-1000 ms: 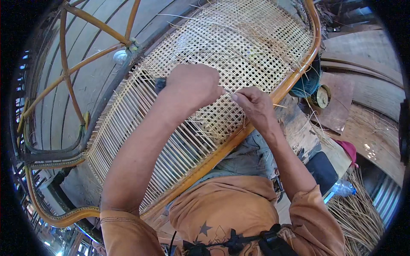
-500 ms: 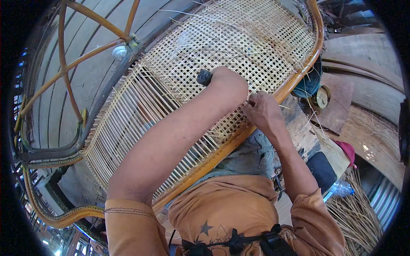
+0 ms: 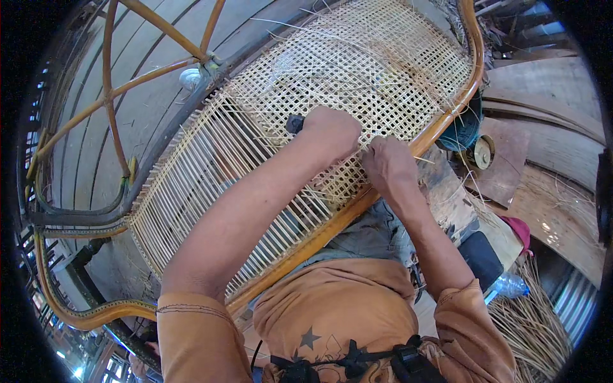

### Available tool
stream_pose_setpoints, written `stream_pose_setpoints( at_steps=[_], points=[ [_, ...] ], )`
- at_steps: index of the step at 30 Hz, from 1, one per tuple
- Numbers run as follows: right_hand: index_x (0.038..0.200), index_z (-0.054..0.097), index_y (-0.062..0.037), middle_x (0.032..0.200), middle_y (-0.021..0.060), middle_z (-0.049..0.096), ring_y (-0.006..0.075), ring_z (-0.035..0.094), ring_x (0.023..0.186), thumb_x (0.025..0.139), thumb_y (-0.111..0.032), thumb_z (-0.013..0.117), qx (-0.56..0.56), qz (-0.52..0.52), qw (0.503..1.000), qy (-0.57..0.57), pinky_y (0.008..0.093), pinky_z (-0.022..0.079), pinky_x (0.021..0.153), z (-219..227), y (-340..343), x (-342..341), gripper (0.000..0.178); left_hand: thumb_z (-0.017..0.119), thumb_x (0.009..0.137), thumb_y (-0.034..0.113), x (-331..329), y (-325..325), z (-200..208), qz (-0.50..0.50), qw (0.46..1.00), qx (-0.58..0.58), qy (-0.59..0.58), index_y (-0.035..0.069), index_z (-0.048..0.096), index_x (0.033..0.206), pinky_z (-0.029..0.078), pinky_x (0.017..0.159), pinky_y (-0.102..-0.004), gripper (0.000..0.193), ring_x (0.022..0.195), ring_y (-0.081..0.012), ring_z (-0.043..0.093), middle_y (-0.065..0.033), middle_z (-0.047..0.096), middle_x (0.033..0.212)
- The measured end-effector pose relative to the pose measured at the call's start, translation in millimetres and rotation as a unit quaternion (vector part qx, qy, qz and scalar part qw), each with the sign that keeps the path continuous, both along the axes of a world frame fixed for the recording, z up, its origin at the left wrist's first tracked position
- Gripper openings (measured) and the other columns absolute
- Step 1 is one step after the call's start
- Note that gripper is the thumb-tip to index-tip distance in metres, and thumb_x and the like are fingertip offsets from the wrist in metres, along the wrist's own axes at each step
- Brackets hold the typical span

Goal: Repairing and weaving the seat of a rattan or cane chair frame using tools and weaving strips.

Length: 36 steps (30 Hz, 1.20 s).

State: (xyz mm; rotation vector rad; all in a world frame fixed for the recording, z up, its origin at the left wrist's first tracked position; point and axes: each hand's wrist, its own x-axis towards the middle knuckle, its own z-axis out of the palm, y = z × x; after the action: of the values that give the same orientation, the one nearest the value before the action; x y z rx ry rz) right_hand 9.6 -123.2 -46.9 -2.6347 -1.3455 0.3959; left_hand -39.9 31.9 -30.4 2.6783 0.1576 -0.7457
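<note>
A woven cane panel (image 3: 332, 70) in a curved rattan frame (image 3: 345, 214) lies across in front of me, over my lap. My left hand (image 3: 331, 133) is closed around a tool with a thick black handle (image 3: 295, 124); the handle's end sticks out on the left, and the tool's working end is hidden. Close beside it, my right hand (image 3: 391, 165) is closed low over the weave near the frame's near edge. Whatever its fingers pinch is hidden. Below my left forearm, parallel cane strands (image 3: 191, 182) run without cross weaving.
Loose cane ends (image 3: 268, 23) stick out of the panel's far side. A bent pole structure (image 3: 108, 96) stands at the left. A dark teal bucket (image 3: 461, 131), a round tin (image 3: 483, 152), a plastic bottle (image 3: 511, 285) and a bundle of cane strips (image 3: 533, 322) are at the right.
My left hand has shifted a little left with the black-handled tool. My right hand has turned slightly, its back now more upward. Both stay over the same part of the weave.
</note>
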Motion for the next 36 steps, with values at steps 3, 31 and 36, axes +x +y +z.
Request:
stream_pose_setpoints(
  at_steps=[3, 31, 36],
  points=[
    [0.079, 0.057, -0.0012, 0.078, 0.0163, 0.056, 0.0369, 0.055, 0.075, 0.076, -0.011, 0.059, 0.084, 0.006, 0.996, -0.005, 0.0432, 0.046, 0.069, 3.3, -1.2, -3.7, 0.01, 0.061, 0.079, 0.035, 4.1, 8.6, 14.4, 0.015, 1.0, 0.004, 0.027, 0.005, 0.068, 0.087, 0.052, 0.071, -0.0408, 0.032, 0.083, -0.0303, 0.065, -0.0152, 0.067, 0.088],
    [0.083, 0.059, -0.0007, 0.068, 0.0073, 0.053, 0.0175, 0.051, 0.062, 0.08, -0.014, 0.064, 0.112, -0.062, 0.968, 0.215, 0.03, 0.041, 0.059, 35.2, -94.3, 79.9, 0.015, 0.052, 0.084, 0.037, -16.1, 9.2, 1.2, 0.151, 0.984, -0.096, -0.002, 0.005, 0.058, 0.091, 0.048, 0.071, -0.0452, 0.033, 0.079, -0.0346, 0.062, -0.0169, 0.063, 0.079],
    [0.081, 0.06, 0.0003, 0.069, 0.0072, 0.053, 0.0168, 0.052, 0.065, 0.081, -0.015, 0.064, 0.117, -0.059, 0.954, 0.271, 0.0306, 0.041, 0.06, 32.2, -94.5, 82.1, 0.016, 0.058, 0.078, 0.048, -6.1, 6.8, 13.4, 0.265, 0.943, -0.18, 0.09, 0.002, 0.062, 0.077, 0.047, 0.065, -0.0404, 0.046, 0.07, -0.031, 0.062, -0.0144, 0.061, 0.066]
  ],
)
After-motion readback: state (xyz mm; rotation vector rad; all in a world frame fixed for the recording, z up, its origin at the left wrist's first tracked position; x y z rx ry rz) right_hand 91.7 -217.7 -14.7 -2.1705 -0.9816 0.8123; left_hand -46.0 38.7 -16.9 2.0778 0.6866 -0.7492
